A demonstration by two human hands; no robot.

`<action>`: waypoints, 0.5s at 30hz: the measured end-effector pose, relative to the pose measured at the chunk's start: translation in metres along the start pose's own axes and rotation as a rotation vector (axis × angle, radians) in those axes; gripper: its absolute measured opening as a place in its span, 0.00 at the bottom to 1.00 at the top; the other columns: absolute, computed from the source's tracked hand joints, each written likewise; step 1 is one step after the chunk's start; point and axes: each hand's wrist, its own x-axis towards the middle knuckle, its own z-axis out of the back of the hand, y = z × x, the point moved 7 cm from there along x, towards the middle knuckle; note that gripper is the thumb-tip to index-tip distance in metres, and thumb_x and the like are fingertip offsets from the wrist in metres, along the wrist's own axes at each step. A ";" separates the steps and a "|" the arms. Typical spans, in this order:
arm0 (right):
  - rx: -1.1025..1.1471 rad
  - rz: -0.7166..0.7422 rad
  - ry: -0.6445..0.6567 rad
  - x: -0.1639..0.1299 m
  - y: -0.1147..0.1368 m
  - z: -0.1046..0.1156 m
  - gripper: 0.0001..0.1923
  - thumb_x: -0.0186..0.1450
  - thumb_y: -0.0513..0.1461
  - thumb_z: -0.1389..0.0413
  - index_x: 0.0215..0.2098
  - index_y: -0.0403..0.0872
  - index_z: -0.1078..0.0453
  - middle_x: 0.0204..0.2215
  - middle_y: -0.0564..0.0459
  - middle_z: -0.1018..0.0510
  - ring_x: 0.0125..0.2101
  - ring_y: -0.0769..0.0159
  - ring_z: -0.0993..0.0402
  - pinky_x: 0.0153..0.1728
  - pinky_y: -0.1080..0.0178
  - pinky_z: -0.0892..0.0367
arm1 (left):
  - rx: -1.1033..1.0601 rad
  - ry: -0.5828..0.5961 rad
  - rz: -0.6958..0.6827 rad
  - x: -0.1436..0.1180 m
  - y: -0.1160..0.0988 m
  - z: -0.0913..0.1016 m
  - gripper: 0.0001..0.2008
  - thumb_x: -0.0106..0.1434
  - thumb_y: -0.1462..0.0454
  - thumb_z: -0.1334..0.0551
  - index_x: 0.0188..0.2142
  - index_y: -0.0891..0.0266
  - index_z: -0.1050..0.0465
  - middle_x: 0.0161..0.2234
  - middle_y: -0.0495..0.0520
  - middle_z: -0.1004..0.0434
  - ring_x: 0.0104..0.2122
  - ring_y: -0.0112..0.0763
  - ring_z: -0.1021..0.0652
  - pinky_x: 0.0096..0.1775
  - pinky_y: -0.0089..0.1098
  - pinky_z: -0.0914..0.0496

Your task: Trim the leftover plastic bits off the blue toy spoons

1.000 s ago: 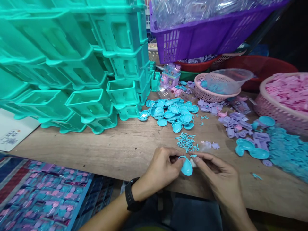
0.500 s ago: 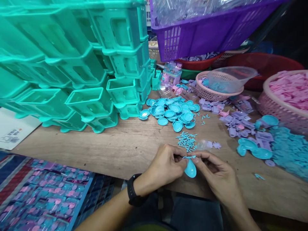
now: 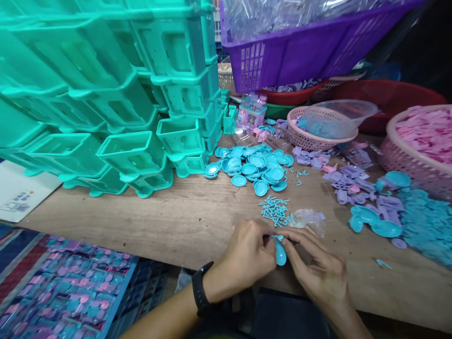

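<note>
Between my hands, over the near edge of the wooden table, is a small turquoise plastic oval dish [image 3: 281,254], tilted downward. My left hand [image 3: 249,252] is closed on its left side, fingers curled. With thumb and fingertips my right hand [image 3: 314,263] pinches a thin turquoise piece [image 3: 278,237] at the dish's top end; how the two parts join is partly hidden by the fingers. Just beyond my fingers lies a small heap of thin turquoise hooked pieces [image 3: 274,210]. Farther back is a pile of turquoise oval dishes [image 3: 256,165].
Stacked green plastic boxes [image 3: 130,150] tower at the left. A purple crate [image 3: 300,61] hangs over the back. Pink baskets [image 3: 406,155], lilac parts [image 3: 349,181] and a bulky bag of turquoise pieces [image 3: 423,216] crowd the right. A clear bag [image 3: 309,219] lies beyond my right hand.
Both hands have shifted slightly toward me with the dish. The dish has turned so it shows narrower, and my left fingers cover more of it.
</note>
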 end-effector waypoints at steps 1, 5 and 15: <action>-0.013 -0.003 0.008 -0.001 -0.002 0.001 0.08 0.69 0.32 0.43 0.42 0.51 0.27 0.36 0.57 0.16 0.36 0.71 0.19 0.50 0.67 0.29 | 0.007 0.001 -0.015 -0.001 -0.001 -0.003 0.12 0.57 0.73 0.42 0.30 0.63 0.19 0.28 0.52 0.18 0.27 0.28 0.24 0.29 0.27 0.38; 0.003 -0.221 0.100 0.002 -0.041 0.016 0.05 0.68 0.42 0.43 0.37 0.52 0.24 0.30 0.58 0.17 0.28 0.68 0.20 0.28 0.69 0.28 | 0.015 0.096 -0.064 0.009 -0.003 -0.012 0.08 0.65 0.65 0.39 0.36 0.61 0.19 0.27 0.49 0.20 0.26 0.29 0.24 0.29 0.27 0.37; -0.600 -0.780 -0.231 0.014 -0.142 0.147 0.28 0.67 0.56 0.51 0.49 0.45 0.22 0.41 0.36 0.18 0.50 0.35 0.23 0.52 0.38 0.33 | 0.815 -0.066 -0.047 0.097 0.021 0.025 0.12 0.68 0.68 0.40 0.50 0.68 0.27 0.52 0.66 0.28 0.48 0.48 0.25 0.47 0.42 0.27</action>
